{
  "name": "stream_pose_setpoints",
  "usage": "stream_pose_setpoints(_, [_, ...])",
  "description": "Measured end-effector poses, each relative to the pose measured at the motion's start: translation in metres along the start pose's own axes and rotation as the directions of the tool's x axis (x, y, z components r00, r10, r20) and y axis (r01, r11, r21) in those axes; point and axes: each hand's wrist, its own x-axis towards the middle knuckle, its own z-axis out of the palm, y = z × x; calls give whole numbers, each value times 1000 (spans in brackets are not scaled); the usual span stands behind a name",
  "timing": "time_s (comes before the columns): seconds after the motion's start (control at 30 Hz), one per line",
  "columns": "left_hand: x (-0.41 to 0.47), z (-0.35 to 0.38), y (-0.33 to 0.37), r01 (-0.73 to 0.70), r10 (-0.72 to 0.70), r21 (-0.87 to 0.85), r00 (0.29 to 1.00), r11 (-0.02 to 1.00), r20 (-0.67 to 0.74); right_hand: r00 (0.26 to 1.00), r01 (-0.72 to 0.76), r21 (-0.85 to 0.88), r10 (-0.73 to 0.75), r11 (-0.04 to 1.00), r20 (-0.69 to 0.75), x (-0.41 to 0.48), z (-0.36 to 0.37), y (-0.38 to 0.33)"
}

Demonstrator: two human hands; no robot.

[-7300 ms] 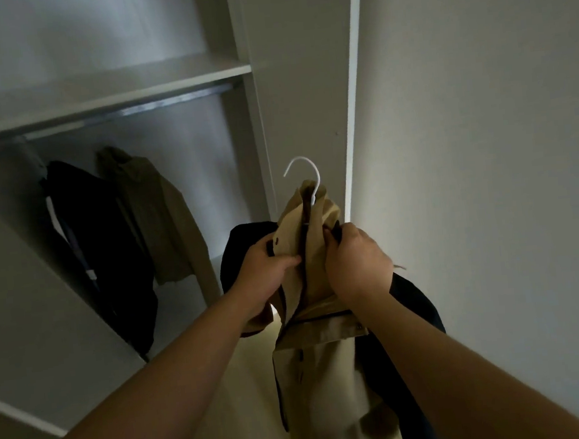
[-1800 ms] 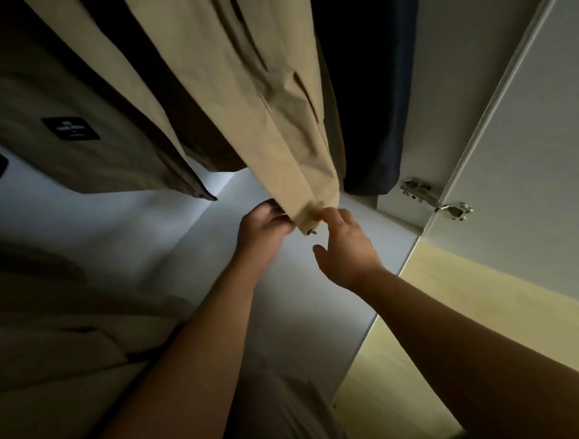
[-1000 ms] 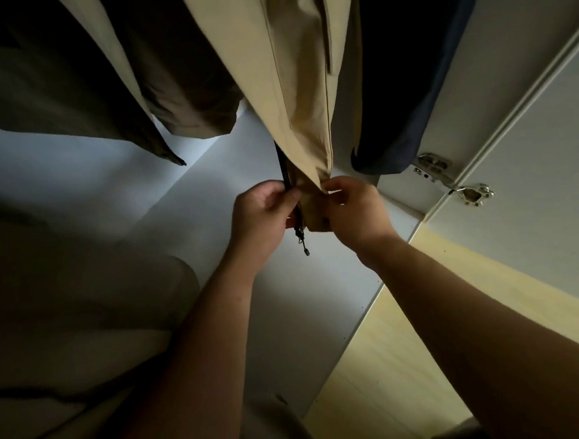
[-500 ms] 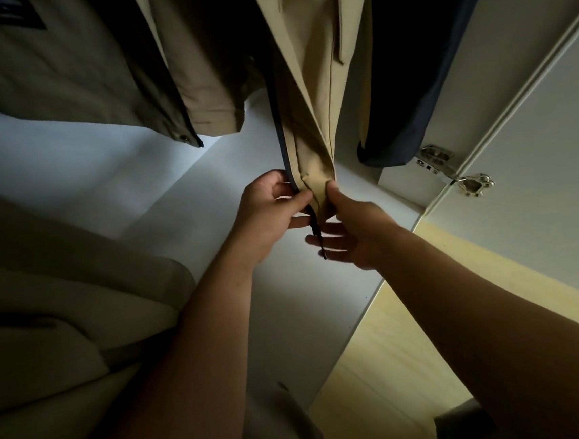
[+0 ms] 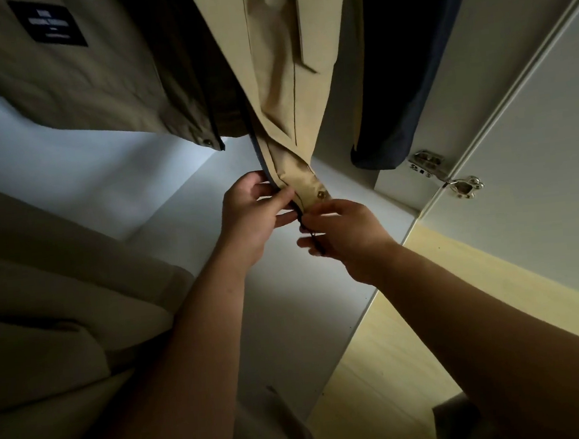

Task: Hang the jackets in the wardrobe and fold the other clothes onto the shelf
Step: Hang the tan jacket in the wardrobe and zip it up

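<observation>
Both hands work at the bottom hem of the tan jacket (image 5: 285, 78), which hangs in the wardrobe between an olive jacket (image 5: 98, 82) and a navy jacket (image 5: 407, 101). Half a second ago the right thumb pressed the hem. Now the right hand (image 5: 348, 236) sits lower, thumb and forefinger pinching the dark zip cord (image 5: 304, 223), and the left hand (image 5: 254, 217) pinches the zip edge (other fingers loosely curled). The hem corner hangs clear above the wardrobe floor (image 5: 290, 318). The door hinge (image 5: 429, 167) lies well to its right.
</observation>
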Motion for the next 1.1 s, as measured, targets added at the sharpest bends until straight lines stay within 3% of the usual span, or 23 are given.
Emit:
stream_pose_setpoints(0.07, [-1, 0, 0, -9, 10, 25, 1000, 1000, -2, 998, 41, -205, -51, 978, -40, -1, 3, 2])
stream_pose_setpoints(0.13, [-1, 3, 0, -14, 15, 59, 1000, 998, -8, 997, 12, -232, -29, 973, -70, 3, 3, 6])
stream_pose_setpoints(0.2, [-1, 4, 1, -12, 12, 55, 1000, 998, -11, 996, -64, -157, 53, 986, -72, 6, 2, 6])
stream_pose_setpoints(0.3, [-3, 5, 3, -6, 5, 46, 1000, 999, 17, 978, -202, -3, 202, 979, 40, 8, -2, 3])
stream_pose_setpoints(0.43, [7, -11, 9, 48, -48, 48, 999, 998, 11, 948, -296, 82, 283, 952, 145, 9, -8, 4])
stream_pose_setpoints(0.53, [24, -48, 11, 206, -254, -241, 949, 948, -187, 949, -305, 192, 281, 933, 142, 11, -6, 5])
stream_pose_setpoints(0.63, [33, -78, 8, 205, -386, -621, 907, 756, -170, 949, -309, 255, 279, 916, 149, 11, -3, 4])
stream_pose_setpoints(0.73, [40, -88, 13, 112, -266, -751, 960, 650, -86, 939, -342, 318, 304, 884, 162, 11, -3, 1])
stream_pose_setpoints(0.9, [32, -69, 26, 98, -154, -731, 988, 675, -9, 942, -323, 314, 273, 893, 194, 10, -3, -5])
stream_pose_setpoints(1.0, [25, -58, 31, 67, -77, -668, 997, 741, 14, 960, -258, 336, 199, 906, 199, 7, -3, -9])
stream_pose_setpoints(1.1, [14, -42, 33, -24, -21, -517, 997, 856, -81, 980, -140, 389, 70, 911, 187, 7, -4, -14])
